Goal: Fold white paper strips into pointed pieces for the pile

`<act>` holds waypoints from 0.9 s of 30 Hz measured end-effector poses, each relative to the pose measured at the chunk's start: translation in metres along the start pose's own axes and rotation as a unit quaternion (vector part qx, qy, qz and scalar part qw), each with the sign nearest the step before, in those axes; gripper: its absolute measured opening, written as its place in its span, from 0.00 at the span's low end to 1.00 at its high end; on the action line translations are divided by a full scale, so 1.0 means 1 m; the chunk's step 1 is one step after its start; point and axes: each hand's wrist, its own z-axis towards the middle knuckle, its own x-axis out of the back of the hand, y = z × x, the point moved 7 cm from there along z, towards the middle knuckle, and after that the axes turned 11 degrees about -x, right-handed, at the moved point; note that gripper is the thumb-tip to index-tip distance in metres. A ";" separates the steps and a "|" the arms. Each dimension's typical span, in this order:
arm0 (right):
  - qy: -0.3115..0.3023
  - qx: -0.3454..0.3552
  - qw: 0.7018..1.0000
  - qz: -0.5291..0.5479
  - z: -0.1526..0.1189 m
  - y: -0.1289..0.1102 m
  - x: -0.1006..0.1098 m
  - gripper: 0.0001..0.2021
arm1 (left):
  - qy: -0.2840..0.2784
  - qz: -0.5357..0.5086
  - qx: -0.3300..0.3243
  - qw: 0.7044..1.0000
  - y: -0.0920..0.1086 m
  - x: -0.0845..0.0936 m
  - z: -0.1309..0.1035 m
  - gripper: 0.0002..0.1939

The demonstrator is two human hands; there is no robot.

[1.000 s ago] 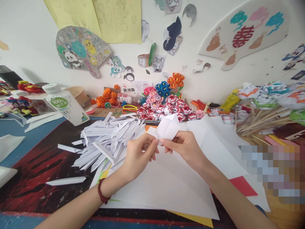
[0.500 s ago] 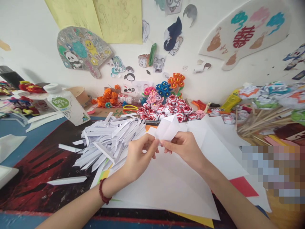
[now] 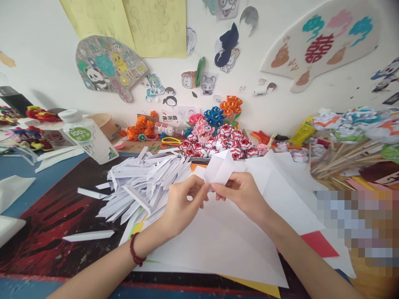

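A small white piece of paper (image 3: pixel 220 168) with creases is held up between both hands, above large white sheets (image 3: pixel 224 245). My left hand (image 3: pixel 186 203) pinches its lower left edge between thumb and fingers. From the other side, my right hand (image 3: pixel 241 192) pinches the lower right edge, the two thumb tips close together. The paper's bottom edge is partly hidden by the fingers. Left of my hands lies a heap of folded white paper strips (image 3: pixel 140 178). One loose folded strip (image 3: pixel 89 236) rests apart from the heap, nearer me.
Red-and-white paper flowers (image 3: pixel 230 141) stand behind my hands at the wall. A white bottle (image 3: pixel 89 137) leans at the back left. Thin wooden sticks (image 3: pixel 336 160) lie at the right. A red paper piece (image 3: pixel 319 243) sits beside my right forearm.
Almost nothing differs. Both hands keep their pinch on the paper, whose upper part looks slightly more bent, and the whole view has shifted very slightly.
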 end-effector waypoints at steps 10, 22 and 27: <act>-0.016 -0.007 0.999 -0.027 0.000 0.000 -0.001 0.09 | -0.002 -0.016 0.023 1.000 -0.001 0.003 0.003 0.10; -0.018 -0.022 0.999 -0.032 0.000 0.000 0.000 0.08 | 0.003 -0.040 0.035 0.999 -0.011 0.005 0.006 0.12; -0.021 -0.039 0.999 -0.022 -0.003 0.000 -0.002 0.06 | -0.005 -0.037 0.042 0.998 -0.005 0.008 0.003 0.13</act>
